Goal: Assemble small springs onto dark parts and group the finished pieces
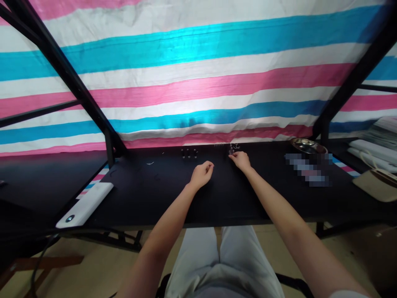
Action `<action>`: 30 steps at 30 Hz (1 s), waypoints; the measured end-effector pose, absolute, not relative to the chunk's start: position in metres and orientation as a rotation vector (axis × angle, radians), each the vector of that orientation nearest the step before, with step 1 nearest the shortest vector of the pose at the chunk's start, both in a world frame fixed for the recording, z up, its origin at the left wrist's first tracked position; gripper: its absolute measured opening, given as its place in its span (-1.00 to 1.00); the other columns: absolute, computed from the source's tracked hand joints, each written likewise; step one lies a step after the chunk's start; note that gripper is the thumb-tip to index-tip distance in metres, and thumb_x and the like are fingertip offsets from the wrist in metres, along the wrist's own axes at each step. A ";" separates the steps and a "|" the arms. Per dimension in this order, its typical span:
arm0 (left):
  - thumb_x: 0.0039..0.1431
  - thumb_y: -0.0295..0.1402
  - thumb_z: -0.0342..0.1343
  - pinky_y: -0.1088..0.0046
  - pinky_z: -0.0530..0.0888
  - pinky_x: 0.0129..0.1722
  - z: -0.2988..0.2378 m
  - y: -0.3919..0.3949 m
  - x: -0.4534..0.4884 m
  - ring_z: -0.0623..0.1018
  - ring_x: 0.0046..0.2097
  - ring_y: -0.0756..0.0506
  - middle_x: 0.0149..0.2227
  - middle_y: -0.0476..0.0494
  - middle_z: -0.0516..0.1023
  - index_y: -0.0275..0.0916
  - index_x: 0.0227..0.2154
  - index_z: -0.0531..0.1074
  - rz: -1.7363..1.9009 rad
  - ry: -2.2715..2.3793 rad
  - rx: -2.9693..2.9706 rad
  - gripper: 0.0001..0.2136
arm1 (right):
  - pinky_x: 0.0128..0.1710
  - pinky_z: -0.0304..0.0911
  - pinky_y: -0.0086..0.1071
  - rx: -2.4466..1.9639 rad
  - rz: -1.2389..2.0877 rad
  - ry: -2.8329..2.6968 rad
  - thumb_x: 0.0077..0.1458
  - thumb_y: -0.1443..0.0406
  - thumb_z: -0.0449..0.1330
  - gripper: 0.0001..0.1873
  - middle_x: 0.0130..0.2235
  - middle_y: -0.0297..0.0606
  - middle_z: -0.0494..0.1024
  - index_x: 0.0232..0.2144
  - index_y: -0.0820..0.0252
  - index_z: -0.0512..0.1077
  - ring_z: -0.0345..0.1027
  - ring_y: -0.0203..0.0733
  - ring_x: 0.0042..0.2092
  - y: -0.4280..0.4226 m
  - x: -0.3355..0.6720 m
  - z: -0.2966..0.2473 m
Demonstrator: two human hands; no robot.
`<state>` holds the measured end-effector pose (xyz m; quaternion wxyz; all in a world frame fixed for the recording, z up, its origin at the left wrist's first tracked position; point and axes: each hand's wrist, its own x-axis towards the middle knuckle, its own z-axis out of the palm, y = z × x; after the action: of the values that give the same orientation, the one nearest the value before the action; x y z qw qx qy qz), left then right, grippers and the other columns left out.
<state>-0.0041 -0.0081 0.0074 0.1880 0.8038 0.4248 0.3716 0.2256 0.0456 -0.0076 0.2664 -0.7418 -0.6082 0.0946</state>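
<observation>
My left hand [201,174] is held over the black table [139,186], its fingers curled and the thumb and fingertips pressed together. Anything between them is too small to make out. Farther right, my right hand [241,160] is pinched at the near edge of a cluster of small shiny pieces [231,149]. Whether it grips one of them I cannot tell. Beyond my left hand, small dark pieces with pale ends [188,153] stand in a short row. A line of tiny thin pieces [218,145] lies near the table's back edge.
A white oblong device [85,205] lies at the left table edge. At the right are a shiny metal dish [309,146], a blurred-out item [308,169] and a beige bag [375,185]. Black frame bars [74,78] and a striped sheet [201,97] rise behind.
</observation>
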 end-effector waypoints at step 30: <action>0.16 -0.30 -0.09 0.58 0.18 -0.52 0.006 -0.008 -0.003 0.26 -0.57 0.07 -0.65 0.08 0.24 -0.25 -0.36 0.41 1.040 1.196 2.277 -0.80 | -0.31 0.22 -0.43 -2.014 0.315 -1.689 -0.03 0.10 0.19 -0.70 -0.33 -0.17 0.57 -0.30 0.13 0.54 0.43 -0.13 -0.24 0.040 0.224 -0.005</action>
<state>-0.0035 -0.0078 0.0061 0.1825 0.8069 0.4239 0.3686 0.2242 0.0403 -0.0045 0.2445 -0.7377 -0.6186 0.1154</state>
